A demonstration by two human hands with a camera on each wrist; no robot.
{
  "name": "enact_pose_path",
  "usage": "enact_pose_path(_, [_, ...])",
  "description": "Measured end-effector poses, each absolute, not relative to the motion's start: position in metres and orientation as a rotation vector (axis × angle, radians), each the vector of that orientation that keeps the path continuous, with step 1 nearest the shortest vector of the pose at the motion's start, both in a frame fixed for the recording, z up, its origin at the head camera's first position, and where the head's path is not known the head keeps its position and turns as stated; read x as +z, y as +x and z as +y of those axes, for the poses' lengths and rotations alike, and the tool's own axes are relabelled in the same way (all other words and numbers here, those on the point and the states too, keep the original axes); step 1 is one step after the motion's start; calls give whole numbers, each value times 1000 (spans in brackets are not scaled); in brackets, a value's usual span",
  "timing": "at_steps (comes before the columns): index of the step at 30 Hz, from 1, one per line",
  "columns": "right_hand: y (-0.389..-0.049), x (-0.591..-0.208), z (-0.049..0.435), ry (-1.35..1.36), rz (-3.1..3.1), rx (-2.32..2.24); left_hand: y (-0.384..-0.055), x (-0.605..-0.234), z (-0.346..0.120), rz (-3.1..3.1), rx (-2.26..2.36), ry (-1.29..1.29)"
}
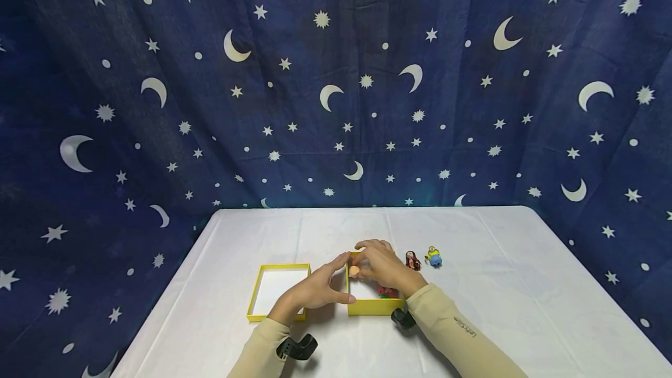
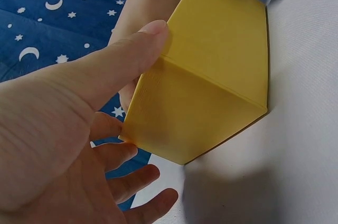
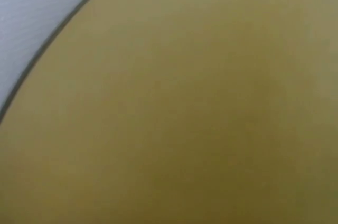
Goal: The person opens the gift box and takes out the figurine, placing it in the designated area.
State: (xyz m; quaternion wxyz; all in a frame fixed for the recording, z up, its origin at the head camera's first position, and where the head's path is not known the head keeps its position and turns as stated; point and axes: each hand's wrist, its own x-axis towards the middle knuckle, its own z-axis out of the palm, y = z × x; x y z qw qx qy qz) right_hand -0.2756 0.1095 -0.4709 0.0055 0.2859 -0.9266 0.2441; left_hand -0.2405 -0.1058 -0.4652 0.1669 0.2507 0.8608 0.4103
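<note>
A yellow box (image 1: 375, 307) with a white inside stands open on the table. My left hand (image 1: 317, 289) rests against its left side, thumb on the rim near the front corner and forefinger towards the back corner. In the left wrist view the other left fingers are spread apart, off the box wall (image 2: 211, 86). Reaching in over the box, my right hand (image 1: 382, 264) holds a small rounded peach-coloured thing (image 1: 354, 272) at the back left; its kind is unclear. A red and green item (image 1: 387, 292) lies inside, partly covered by the right wrist. Yellow box wall (image 3: 185, 102) fills most of the right wrist view.
Left of the box lies a shallow yellow-edged lid (image 1: 278, 287), white inside up. Behind the right forearm stand a dark-haired figurine in red (image 1: 412, 261) and a yellow and blue Minion figurine (image 1: 433, 256). A starry blue curtain (image 1: 294, 104) hangs behind the white table (image 1: 525, 296).
</note>
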Motion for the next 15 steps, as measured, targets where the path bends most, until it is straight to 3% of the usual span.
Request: enact_pose_path(15, [-276,-469,110,884,-2910,865,-241,-465,-105,2442,1173,727])
